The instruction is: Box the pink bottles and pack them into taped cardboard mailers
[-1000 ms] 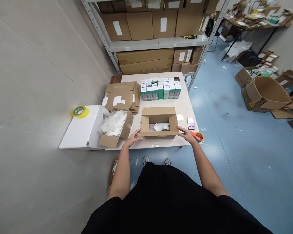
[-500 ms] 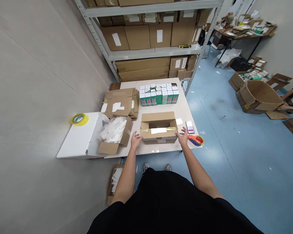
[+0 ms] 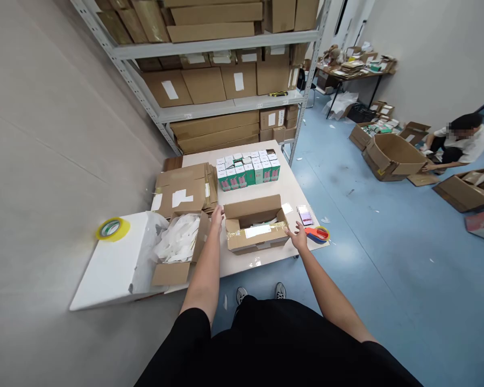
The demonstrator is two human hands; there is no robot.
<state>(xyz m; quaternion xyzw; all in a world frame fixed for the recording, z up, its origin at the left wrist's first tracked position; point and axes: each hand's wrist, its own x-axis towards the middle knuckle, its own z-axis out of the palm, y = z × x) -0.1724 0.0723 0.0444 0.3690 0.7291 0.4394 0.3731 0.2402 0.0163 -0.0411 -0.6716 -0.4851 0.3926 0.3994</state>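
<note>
An open cardboard box (image 3: pixel 237 245) stands on the table in front of me, its flaps up and a white label on the taped front flap. Something pale lies partly visible inside it. My left hand (image 3: pixel 216 219) is at the box's left side near the back flap, fingers stretched out; whether it touches the cardboard I cannot tell. By the right front corner, my right hand (image 3: pixel 297 237) has its fingers spread close to the flap. Behind the box are rows of green and white small cartons (image 3: pixel 248 174). Tape rolls (image 3: pixel 318 235) with orange and blue parts lie right of my right hand.
A carton of white packing material (image 3: pixel 179 239) and flattened cardboard (image 3: pixel 181 188) lie on the left. Yellow tape (image 3: pixel 113 229) rests on a white block (image 3: pixel 108 269). A phone (image 3: pixel 305 215) is at right. Shelving (image 3: pixel 218 47) rises behind; a co-worker (image 3: pixel 463 142) crouches by floor boxes.
My view has shifted, bringing the co-worker into sight at right. My left hand has gone from the box's front left corner to farther back along its side. The box looks slightly turned.
</note>
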